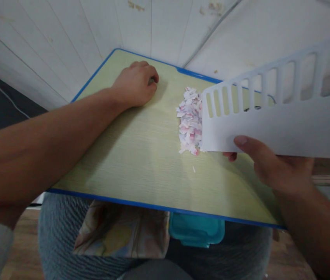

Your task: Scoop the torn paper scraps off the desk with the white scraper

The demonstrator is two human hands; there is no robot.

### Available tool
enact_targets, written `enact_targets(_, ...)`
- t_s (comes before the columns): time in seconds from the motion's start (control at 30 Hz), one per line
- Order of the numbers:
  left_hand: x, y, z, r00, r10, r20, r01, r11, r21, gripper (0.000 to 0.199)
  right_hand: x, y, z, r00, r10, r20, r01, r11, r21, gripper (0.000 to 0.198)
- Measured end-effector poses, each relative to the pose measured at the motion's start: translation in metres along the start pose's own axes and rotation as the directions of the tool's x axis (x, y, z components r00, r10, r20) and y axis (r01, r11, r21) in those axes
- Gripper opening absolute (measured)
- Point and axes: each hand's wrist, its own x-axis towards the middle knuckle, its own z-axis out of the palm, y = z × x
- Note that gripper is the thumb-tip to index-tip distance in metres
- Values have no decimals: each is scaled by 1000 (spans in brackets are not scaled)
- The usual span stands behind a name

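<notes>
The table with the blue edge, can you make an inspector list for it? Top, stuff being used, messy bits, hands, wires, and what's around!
Surface: pale yellow-green tabletop, blue rim.
Things in use: heap of torn paper scraps; white slotted panel, its end overlapping the heap in view.
Clutter: one loose white scrap nearer the person; below the near edge, patterned cloth and teal container.
Hands: left hand rests on the tabletop, fingers curled, contents unclear; right hand grips the panel.
Cables: grey cable along the white plank wall; thin pale cable at left.
Surroundings: brownish marks on the wall; wooden floor.
</notes>
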Motion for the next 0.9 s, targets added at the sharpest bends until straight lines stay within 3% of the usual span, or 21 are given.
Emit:
enact_targets(0.07,0,1,-1,1000,-1,5,1,1000,7,38,2,-7,4,999,0,-48,0,1000,3,41)
enact_targets(0.2,0,0,-2,1000,1,17,-1,1000,10,39,6,-9,11,999,-50,-4,50,998,-40,41)
enact_targets(0.47,0,-4,1,1000,5,6,-5,1000,-14,37,5,-2,17,996,41,-74,-38,998,52,40)
enact_targets(0.67,0,4,-3,997,-29,72,25,998,49,42,6,1,16,997,-35,-62,33,999,-20,39)
enact_targets(0.9,0,8,-5,997,-43,64,39,997,63,40,-5,-8,17,991,-133,-2,132,989,-73,38)
